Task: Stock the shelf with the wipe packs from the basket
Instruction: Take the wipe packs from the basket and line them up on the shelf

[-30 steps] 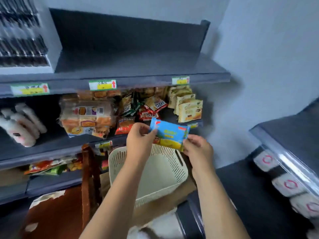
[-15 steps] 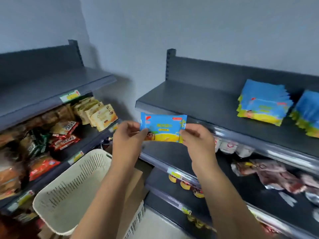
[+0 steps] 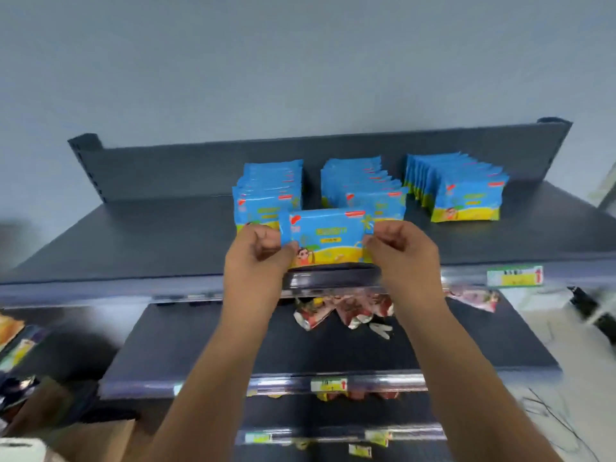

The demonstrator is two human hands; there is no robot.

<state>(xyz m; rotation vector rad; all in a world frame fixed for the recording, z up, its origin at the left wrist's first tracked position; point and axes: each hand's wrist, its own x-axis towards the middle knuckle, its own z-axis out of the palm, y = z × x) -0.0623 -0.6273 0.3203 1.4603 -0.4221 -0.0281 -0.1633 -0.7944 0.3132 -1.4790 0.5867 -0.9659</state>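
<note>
I hold one blue and yellow wipe pack [image 3: 328, 238] upright over the front edge of the top grey shelf [image 3: 150, 241]. My left hand [image 3: 258, 258] pinches its left end and my right hand [image 3: 401, 255] pinches its right end. Behind it stand three rows of the same wipe packs: a left row [image 3: 266, 191], a middle row [image 3: 363, 185] and a right row [image 3: 460, 188]. The held pack sits in front of the left and middle rows. The basket is out of view.
The top shelf's left half is bare grey metal. Its back panel [image 3: 166, 168] rises behind the rows. A price tag [image 3: 515, 276] hangs on the front rail at right. Red and white snack bags [image 3: 346, 310] lie on the shelf below. Brown cardboard [image 3: 86, 438] shows at bottom left.
I have turned from the basket and the left shelving to face the wipe shelf. Both hands carried the pack up and forward to the shelf's front edge.
</note>
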